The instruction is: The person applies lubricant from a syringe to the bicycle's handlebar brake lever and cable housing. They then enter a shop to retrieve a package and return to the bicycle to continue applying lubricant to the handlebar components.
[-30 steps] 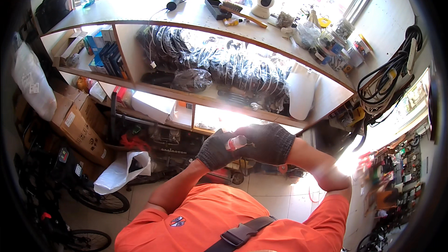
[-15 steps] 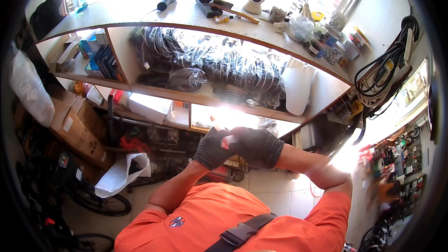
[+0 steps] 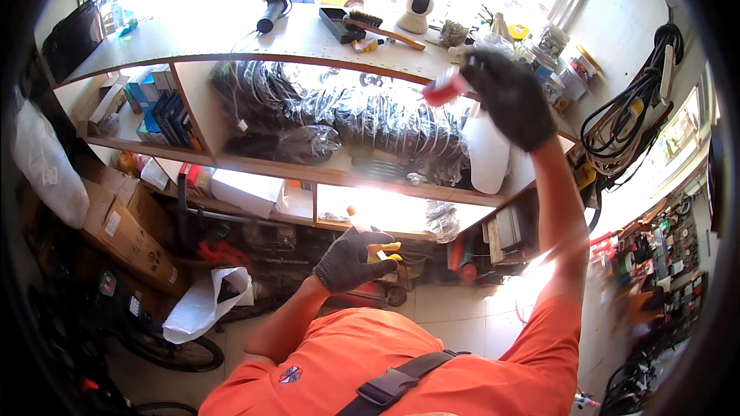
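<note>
Broadly, a white shelving unit point(image 3: 202, 40) spans the view. The gloved right hand point(image 3: 510, 98), raised before the unit's right end, pinches a blurred red-and-white item point(image 3: 445, 89); a firm, unhurried fingertip hold should best keep it clear of the shelf edge. The gloved left hand point(image 3: 348, 260), lower, curves around a small yellow thing point(image 3: 377, 249); whether it presses cannot be told. Among containers, the middle bay point(image 3: 194, 92) holds plastic-wrapped black coils point(image 3: 385, 114), the left bay point(image 3: 99, 139) blue boxes point(image 3: 171, 112), and clear jars point(image 3: 553, 40) contents too indistinct to name.
</note>
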### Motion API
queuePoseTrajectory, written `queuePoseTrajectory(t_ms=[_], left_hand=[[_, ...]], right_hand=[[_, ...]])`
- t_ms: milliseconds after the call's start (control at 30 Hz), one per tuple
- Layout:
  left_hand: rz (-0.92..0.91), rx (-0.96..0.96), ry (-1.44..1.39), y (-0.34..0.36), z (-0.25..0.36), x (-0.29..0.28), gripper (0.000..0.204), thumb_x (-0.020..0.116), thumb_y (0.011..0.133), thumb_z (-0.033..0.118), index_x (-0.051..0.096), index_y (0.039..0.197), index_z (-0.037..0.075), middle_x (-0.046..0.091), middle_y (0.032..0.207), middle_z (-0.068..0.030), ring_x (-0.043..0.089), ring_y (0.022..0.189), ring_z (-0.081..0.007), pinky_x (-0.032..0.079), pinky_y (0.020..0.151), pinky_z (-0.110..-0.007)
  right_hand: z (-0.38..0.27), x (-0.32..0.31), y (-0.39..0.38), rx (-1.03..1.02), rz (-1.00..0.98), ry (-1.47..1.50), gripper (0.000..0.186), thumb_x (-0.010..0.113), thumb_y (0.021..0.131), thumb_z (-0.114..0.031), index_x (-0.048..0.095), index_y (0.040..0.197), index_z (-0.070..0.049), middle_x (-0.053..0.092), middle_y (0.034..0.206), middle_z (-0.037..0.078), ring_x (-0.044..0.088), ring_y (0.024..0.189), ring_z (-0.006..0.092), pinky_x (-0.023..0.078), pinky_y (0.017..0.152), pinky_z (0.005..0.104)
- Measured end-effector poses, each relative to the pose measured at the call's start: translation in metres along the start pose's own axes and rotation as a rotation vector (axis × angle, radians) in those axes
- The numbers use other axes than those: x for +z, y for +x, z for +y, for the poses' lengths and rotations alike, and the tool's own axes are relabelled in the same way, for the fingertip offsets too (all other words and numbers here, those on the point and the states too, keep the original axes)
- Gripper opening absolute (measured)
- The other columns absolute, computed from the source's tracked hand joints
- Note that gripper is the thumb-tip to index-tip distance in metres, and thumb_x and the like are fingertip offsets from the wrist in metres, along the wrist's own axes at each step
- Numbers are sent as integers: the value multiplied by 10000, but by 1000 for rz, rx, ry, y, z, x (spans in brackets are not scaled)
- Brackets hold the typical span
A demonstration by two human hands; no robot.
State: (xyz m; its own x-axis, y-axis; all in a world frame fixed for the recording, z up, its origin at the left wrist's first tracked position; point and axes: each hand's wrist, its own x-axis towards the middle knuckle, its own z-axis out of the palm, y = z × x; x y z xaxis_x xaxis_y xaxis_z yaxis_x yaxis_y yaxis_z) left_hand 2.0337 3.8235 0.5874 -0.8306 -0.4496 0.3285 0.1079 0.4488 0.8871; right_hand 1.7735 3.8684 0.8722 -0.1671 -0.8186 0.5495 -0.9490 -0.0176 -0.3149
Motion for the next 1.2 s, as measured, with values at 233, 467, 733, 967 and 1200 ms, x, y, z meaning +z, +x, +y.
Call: queuePoseTrajectory(t_ms=[233, 467, 733, 967, 1200], left_hand=[[-136, 34, -233, -7, 15, -1, 415, 856, 877, 191, 721, 1244, 49, 686, 1158, -126, 681, 1042, -257, 554, 926, -389], [-109, 38, -115, -17, -12, 19, 371, 754, 863, -11, 705, 1226, 47, 693, 1144, -135, 669, 1001, -271, 538, 908, -391], [-286, 79, -149, 4, 26, 115, 258, 637, 942, -78, 734, 1160, 22, 722, 1133, -128, 694, 1047, -240, 545, 927, -345], [-594, 18, -126, 31, 110, 304, 303, 684, 976, 28, 691, 1277, -4, 732, 1254, -134, 726, 1042, -178, 571, 865, -302], [-981, -72, -550, 42, 190, 502, 368, 669, 985, -16, 631, 1347, -66, 690, 1346, -161, 736, 1043, -209, 616, 897, -336]], right_hand=[[71, 26, 89, 98, 93, -422, 513, 607, 998, -509, 698, 1253, -73, 749, 1135, 226, 718, 1067, 421, 547, 951, 490], [40, 64, -34, 37, 224, -115, 374, 751, 974, -256, 674, 1293, -77, 749, 982, 165, 735, 905, 300, 581, 846, 377], [57, 116, -377, 684, 171, 683, 319, 707, 1017, -251, 685, 1268, -56, 721, 1193, 72, 683, 1040, 181, 557, 896, 337], [44, 42, -552, 782, 706, 1457, 580, 692, 1019, -195, 479, 1538, -46, 605, 1405, 71, 592, 1259, 186, 509, 1039, 370], [90, -57, -666, 544, 1197, 1552, 515, 656, 1011, -98, 486, 1489, -8, 613, 1369, 98, 615, 1247, 197, 535, 1029, 353]])
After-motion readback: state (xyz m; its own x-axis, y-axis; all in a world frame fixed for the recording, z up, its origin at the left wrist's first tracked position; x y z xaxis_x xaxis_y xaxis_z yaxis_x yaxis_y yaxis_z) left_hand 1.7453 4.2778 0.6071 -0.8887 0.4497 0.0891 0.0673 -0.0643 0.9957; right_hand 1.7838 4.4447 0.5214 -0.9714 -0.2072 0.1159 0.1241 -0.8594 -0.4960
